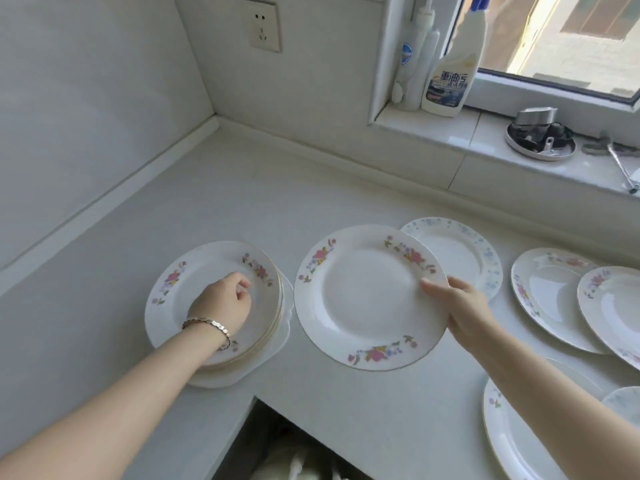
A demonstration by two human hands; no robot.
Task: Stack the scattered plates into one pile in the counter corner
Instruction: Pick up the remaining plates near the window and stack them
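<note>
Nearest me, a large plate lies at the counter's front edge, beneath the right forearm. That right hand pinches the right rim of a pink-flowered plate, thumb on top, holding it tilted just right of the pile of plates and overlapping a blue-patterned plate. On the pile, which sits out from the corner, rests the left hand, its fingers curled, gripping nothing.
</note>
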